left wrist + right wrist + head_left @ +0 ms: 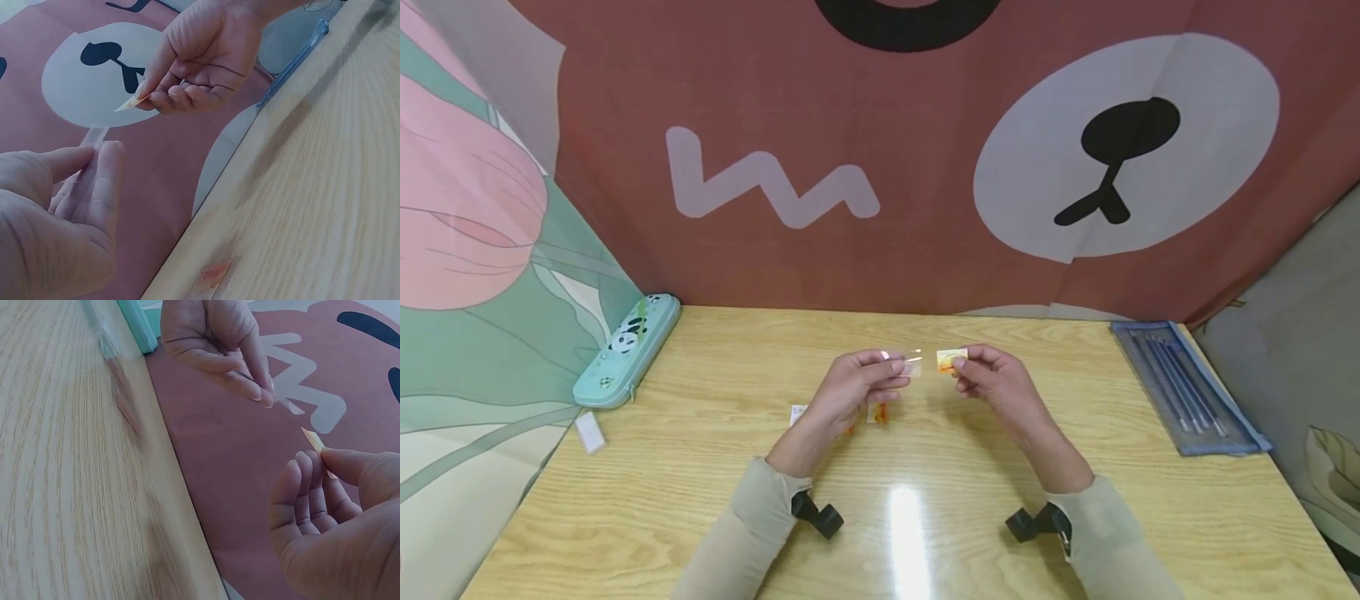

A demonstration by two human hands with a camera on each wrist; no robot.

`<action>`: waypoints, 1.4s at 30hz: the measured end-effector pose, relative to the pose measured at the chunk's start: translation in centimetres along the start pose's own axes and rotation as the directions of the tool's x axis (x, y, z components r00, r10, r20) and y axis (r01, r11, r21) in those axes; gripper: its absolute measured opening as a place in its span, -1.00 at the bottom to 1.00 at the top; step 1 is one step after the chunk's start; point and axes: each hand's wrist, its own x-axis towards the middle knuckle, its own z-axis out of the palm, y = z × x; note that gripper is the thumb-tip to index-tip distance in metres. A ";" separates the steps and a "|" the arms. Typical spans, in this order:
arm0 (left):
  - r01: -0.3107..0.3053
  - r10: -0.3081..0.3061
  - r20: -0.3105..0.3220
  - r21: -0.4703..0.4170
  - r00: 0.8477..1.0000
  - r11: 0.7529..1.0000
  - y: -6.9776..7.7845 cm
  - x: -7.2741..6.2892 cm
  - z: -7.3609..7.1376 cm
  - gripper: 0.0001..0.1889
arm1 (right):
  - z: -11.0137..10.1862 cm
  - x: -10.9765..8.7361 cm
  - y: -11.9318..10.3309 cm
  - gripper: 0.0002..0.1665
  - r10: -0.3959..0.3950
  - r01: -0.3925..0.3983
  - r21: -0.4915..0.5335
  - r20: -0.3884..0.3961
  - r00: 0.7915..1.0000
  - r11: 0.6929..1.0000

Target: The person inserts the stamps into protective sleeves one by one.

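Note:
My left hand pinches a small clear plastic sleeve between thumb and fingers, its free end pointing right. Facing it, my right hand pinches a small yellow-and-orange card by its right end. A short gap separates card and sleeve, and both are held above the table. In the left wrist view the card stands higher than the sleeve. Under my left hand lie small printed pieces in clear wrapping, one with orange print, another white and partly hidden by the wrist.
A mint pencil case with a panda print lies at the table's left edge, beside a white eraser-like block. At the right edge is a blue-edged transparent zip pouch holding several thin sticks. A printed cloth hangs behind the table.

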 end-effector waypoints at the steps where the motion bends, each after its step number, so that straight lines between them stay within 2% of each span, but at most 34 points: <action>1: -0.004 0.004 -0.006 -0.005 1.000 1.000 0.0 0.0 0.0 -0.73 | 0.0 0.0 0.0 -0.90 0.002 -0.002 0.002 0.001 1.000 1.000; 8: -0.008 0.008 -0.006 -0.013 1.000 1.000 -0.2 0.1 0.0 -0.58 | 0.2 0.0 0.0 -0.88 0.003 -0.003 0.007 0.002 1.000 1.000; 11: -0.013 0.013 -0.011 -0.016 1.000 1.000 -0.3 0.0 0.1 -0.58 | 0.4 0.0 0.2 -0.84 0.006 -0.006 -0.005 0.007 1.000 1.000; 19: -0.031 0.030 -0.032 -0.023 0.999 0.999 -0.3 -0.1 0.3 -0.74 | 0.9 -0.4 0.3 -0.76 0.007 -0.007 0.001 0.050 0.999 1.000; 29: -0.026 0.025 -0.009 -0.011 1.000 1.000 -0.3 -0.2 0.4 -0.58 | 1.4 -0.6 0.3 -0.73 0.000 0.001 -0.009 0.065 0.998 1.000; 35: -0.029 0.029 -0.013 -0.014 1.000 0.999 -0.2 -0.2 0.5 -0.62 | 1.7 -0.9 0.0 -0.72 -0.020 0.020 0.001 0.041 0.999 1.000; 42: -0.041 0.040 -0.024 -0.007 0.999 0.999 -0.2 -0.5 0.7 -0.68 | 2.1 -1.0 0.2 -0.66 -0.061 0.060 -0.110 -0.005 0.998 0.992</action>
